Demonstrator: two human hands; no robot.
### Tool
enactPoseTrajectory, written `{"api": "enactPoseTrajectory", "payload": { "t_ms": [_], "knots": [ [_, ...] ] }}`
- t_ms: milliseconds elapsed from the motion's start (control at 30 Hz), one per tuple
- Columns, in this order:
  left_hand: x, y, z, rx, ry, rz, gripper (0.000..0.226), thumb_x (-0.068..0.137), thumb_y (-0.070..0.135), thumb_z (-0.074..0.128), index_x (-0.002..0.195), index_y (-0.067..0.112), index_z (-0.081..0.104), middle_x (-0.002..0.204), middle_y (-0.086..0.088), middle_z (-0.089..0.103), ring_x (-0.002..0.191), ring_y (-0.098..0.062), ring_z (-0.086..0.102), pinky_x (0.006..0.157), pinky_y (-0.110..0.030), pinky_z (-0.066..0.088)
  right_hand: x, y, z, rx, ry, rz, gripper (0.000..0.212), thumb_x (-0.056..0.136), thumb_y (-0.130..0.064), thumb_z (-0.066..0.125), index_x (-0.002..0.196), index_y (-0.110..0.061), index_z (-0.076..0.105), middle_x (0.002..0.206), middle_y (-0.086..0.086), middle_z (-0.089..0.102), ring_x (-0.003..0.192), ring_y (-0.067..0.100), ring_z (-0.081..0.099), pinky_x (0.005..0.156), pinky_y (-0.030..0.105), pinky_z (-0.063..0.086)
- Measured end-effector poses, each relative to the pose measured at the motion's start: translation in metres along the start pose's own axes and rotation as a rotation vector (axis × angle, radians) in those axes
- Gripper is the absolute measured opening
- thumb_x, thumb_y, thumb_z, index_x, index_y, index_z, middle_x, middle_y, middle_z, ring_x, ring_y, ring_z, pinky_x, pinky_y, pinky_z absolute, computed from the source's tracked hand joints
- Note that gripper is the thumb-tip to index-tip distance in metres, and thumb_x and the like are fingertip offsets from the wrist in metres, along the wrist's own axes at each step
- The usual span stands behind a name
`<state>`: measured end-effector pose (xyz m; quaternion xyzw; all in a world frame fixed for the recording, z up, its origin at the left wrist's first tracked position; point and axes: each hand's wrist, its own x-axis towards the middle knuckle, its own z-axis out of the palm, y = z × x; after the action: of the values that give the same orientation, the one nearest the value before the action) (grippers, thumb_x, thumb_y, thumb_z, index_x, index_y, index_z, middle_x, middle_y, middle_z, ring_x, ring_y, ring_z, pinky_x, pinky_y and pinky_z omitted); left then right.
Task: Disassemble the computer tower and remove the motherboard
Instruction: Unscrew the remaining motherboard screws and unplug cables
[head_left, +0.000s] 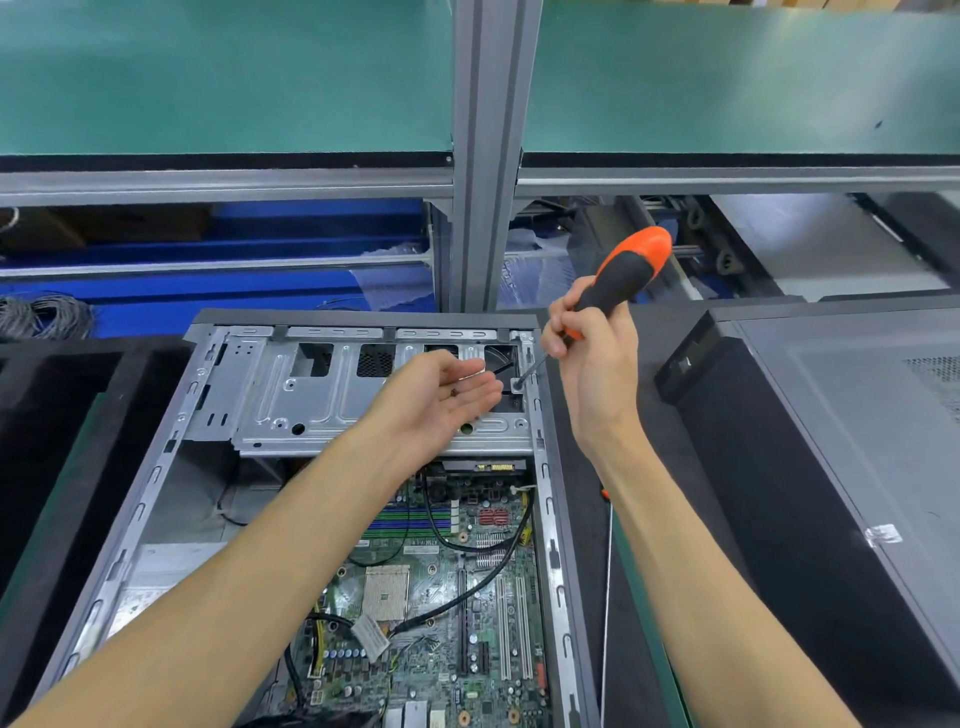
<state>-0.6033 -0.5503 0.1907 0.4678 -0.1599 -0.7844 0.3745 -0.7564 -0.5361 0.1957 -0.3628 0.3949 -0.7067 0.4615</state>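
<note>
The open computer tower (156, 478) lies on its side in front of me. Its green motherboard (441, 613) shows inside, with black cables across it. A silver drive cage (311, 405) spans the far end. My right hand (592, 358) grips an orange and black screwdriver (623, 275), whose tip touches a screw spot at the cage's right corner (518, 384). My left hand (441, 400) is held palm up over the cage, fingers relaxed, with a small dark screw (454, 392) lying in the palm.
A second black tower (831, 467) lies to the right. Black foam trays (62, 395) sit at the left. A grey upright post (488, 156) and green shelf rise behind, with blue bins and grey cable coils (47, 314) beneath.
</note>
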Motion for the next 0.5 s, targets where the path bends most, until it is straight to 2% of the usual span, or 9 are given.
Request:
{"api": "enactPoseTrajectory", "payload": {
  "t_ms": [267,400,500],
  "knots": [
    [0.0032,-0.0007,-0.0023,0.036,-0.002,0.019,0.022,0.095,0.000,0.046,0.110,-0.010,0.059,0.110,-0.026,0.066,0.097,-0.034,0.070,0.072,-0.034,0.061,0.0014,-0.0057,0.0002,0.086,-0.017,-0.025,0.015,0.081,0.000,0.045,0.084,-0.015,0.050,0.070,-0.001,0.045,0.057,0.015,0.035,0.061,0.025,0.032],
    [0.0050,-0.0031,-0.0005,0.066,0.000,0.047,0.022,0.094,0.000,0.047,0.109,-0.009,0.060,0.107,-0.025,0.066,0.090,-0.031,0.072,0.069,-0.033,0.061,0.0001,-0.0010,0.0024,-0.022,-0.042,-0.001,0.014,0.082,-0.001,0.045,0.085,-0.014,0.049,0.070,-0.003,0.045,0.058,0.014,0.036,0.059,0.023,0.034],
    [0.0063,-0.0036,-0.0012,0.065,0.001,0.055,0.022,0.095,0.001,0.046,0.109,-0.009,0.061,0.106,-0.025,0.067,0.088,-0.031,0.073,0.069,-0.033,0.062,0.0002,0.0013,0.0022,-0.063,-0.051,0.027,0.012,0.082,-0.001,0.045,0.086,-0.012,0.047,0.071,-0.001,0.042,0.059,0.014,0.031,0.057,0.024,0.030]
  ]
}}
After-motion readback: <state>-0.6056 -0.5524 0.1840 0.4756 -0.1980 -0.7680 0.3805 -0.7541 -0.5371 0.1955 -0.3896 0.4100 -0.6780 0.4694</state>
